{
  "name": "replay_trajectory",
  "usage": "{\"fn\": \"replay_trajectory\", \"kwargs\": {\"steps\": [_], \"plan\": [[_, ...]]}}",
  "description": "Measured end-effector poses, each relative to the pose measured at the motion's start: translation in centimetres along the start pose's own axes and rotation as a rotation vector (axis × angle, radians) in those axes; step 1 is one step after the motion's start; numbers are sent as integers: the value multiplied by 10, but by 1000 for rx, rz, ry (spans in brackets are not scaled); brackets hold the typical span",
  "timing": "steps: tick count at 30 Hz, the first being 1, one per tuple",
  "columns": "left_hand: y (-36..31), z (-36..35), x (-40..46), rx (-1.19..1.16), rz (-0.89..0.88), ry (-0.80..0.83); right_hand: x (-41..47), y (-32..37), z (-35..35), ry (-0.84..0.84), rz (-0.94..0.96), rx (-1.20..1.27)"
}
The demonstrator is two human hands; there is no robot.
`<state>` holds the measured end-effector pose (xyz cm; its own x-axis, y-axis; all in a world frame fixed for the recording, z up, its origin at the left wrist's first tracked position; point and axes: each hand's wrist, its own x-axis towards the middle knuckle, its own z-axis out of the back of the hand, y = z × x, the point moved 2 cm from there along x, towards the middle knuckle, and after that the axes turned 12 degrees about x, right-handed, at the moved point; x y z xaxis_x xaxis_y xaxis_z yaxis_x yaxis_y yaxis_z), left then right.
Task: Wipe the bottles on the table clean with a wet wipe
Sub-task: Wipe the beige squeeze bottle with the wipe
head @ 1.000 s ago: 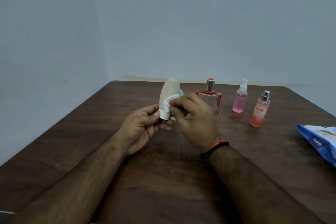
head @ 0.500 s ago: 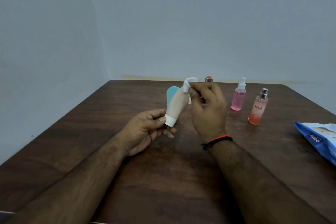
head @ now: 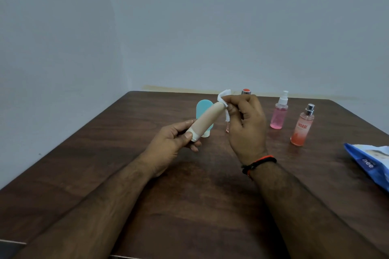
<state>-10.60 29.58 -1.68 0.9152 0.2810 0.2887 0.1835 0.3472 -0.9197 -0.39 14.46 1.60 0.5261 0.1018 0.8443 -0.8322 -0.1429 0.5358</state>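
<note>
A cream squeeze bottle [head: 207, 121] with a white cap [head: 194, 135] is held tilted above a dark wooden bench [head: 130, 153], cap end low and toward the person, rounded end raised up and to the right. The left hand [head: 174, 143] grips the bottle at its cap end, thumb and fingers curled round it. The right hand [head: 246, 124] pinches a white wet wipe [head: 224, 101] between thumb and fingertips and presses it against the bottle's raised end, part of the wipe sticking up above the fingers and part hanging below. A black and orange band [head: 259, 163] circles the right wrist.

Just behind the held bottle stands a teal squeeze bottle [head: 203, 107], resting on its pale cap and partly hidden. Behind the right hand stands a glass bottle with a red top [head: 245, 91]; only its top and a sliver of its lower corner show. Further right, 2 spray bottles stand upright and near each other: a pink spray bottle [head: 279, 115] with a white pump, and in front of it to the right an orange spray bottle [head: 301, 130] with a silver nozzle and the word ENGAGE on its side. At the bench's right edge lies a blue wipes pack [head: 370, 164], cut off by the frame, well apart from the bottles. Pale blue-grey walls [head: 189, 27] meet in a corner behind the bench.
</note>
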Motion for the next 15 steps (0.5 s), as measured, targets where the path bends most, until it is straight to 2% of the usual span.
{"fn": "replay_trajectory", "kwargs": {"steps": [12, 15], "plan": [[2, 6, 3, 265, 10, -136, -3, 1, -3, 105, 177, -171], [2, 7, 2, 223, 15, -140, -9, 9, -11, 258, 296, -197]]}}
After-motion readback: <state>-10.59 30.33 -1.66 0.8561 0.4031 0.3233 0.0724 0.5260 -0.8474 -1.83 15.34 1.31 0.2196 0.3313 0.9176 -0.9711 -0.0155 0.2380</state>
